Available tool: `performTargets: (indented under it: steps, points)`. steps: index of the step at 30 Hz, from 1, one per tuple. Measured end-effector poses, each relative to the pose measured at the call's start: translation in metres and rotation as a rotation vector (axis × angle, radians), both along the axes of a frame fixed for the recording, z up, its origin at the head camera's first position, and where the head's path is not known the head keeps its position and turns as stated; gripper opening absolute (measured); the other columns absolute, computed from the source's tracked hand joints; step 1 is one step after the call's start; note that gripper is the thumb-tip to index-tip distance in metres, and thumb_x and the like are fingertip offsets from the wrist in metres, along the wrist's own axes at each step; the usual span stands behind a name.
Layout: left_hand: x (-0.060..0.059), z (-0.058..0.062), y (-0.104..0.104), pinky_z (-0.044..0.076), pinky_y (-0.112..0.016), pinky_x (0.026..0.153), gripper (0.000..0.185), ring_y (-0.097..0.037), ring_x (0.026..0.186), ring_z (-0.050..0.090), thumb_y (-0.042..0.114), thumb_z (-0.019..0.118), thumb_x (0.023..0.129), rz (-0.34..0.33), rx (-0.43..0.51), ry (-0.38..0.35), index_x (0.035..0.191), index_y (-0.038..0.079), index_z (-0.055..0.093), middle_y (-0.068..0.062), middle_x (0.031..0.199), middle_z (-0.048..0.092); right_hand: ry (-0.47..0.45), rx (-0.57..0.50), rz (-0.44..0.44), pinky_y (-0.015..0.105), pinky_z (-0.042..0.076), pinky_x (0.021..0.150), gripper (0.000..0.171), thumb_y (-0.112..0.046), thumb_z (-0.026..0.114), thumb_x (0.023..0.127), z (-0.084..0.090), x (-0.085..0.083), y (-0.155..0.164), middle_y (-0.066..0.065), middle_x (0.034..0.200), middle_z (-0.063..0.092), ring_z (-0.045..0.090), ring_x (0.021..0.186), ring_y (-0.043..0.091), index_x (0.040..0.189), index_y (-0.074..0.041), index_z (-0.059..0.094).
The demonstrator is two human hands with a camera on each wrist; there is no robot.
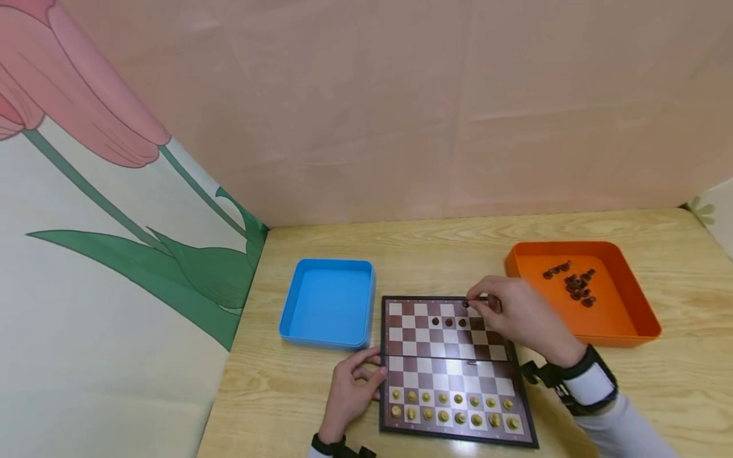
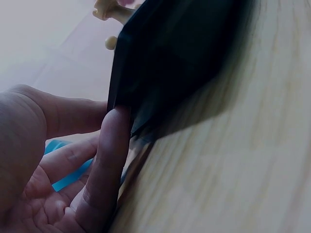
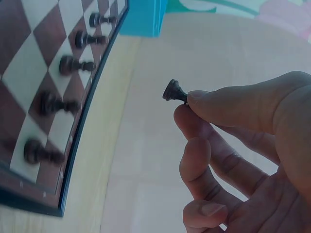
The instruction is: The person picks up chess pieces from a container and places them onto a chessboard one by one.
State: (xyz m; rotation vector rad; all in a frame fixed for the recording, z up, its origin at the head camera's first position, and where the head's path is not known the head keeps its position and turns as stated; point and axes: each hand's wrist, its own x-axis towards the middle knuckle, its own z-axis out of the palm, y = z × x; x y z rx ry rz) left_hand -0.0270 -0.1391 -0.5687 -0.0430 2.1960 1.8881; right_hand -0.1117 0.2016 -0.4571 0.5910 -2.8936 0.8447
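A folding chessboard (image 1: 424, 364) lies on the table, with light chess pieces (image 1: 459, 417) in two rows on its near side. Several dark chess pawns (image 3: 73, 64) stand in a row on the far half. My right hand (image 1: 518, 315) is over the far edge, its thumb and forefinger pinching a dark chess piece (image 3: 173, 91); the base shows while the fingers cover its top. At the board's left edge my left hand (image 1: 354, 388) grips the rim, thumb on one side and a finger underneath, as the left wrist view shows.
An orange tray (image 1: 628, 299) at the right holds several more dark chess pieces (image 1: 578, 286). To the left of the board's far half stands a blue tray (image 1: 329, 340). Behind the wooden table (image 1: 446, 254) rises a plain pinkish backdrop (image 1: 372, 127).
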Motion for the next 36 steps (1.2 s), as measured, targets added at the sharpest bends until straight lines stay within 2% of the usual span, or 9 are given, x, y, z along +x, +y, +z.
performTargets:
  steps: [7,14,25,36]
  points:
    - [0.000,0.000,0.001,0.068,-0.031,0.056,0.044,-0.009,0.071,0.069,0.013,0.079,0.097,0.004,-0.003,-0.018,0.140,0.008,0.070,-0.013,0.117,0.071,-0.079,-0.011,0.042,0.021,0.048,0.047,0.014,-0.008,0.082,0.093,-0.005,-0.002,-0.017,-0.003,0.094,0.074,0.053,0.064,0.007,0.103,-0.016,0.081]
    - [0.000,0.000,0.001,0.067,-0.031,0.057,0.044,-0.010,0.071,0.069,0.014,0.079,0.097,0.003,0.002,-0.021,0.140,0.008,0.070,-0.013,0.117,0.071,-0.057,-0.026,0.107,0.019,0.050,0.051,0.014,-0.008,0.084,0.091,-0.014,-0.002,-0.034,-0.008,0.090,0.071,0.053,0.067,0.005,0.102,-0.017,0.081]
    - [-0.001,0.002,0.000,0.068,-0.031,0.057,0.045,-0.010,0.071,0.070,0.013,0.079,0.096,0.006,-0.015,-0.029,0.140,0.009,0.070,-0.012,0.117,0.072,-0.090,-0.049,0.150,0.019,0.048,0.050,0.011,-0.011,0.085,0.092,-0.026,-0.011,-0.054,-0.011,0.089,0.072,0.052,0.064,0.004,0.098,-0.019,0.081]
    - [-0.001,0.000,0.000,0.068,-0.033,0.057,0.045,-0.010,0.072,0.070,0.014,0.078,0.097,-0.006,-0.018,-0.004,0.140,0.008,0.069,-0.012,0.117,0.072,-0.135,-0.004,0.165,0.021,0.056,0.065,0.012,-0.012,0.083,0.093,-0.035,-0.018,-0.067,-0.012,0.090,0.073,0.059,0.073,0.004,0.099,-0.022,0.082]
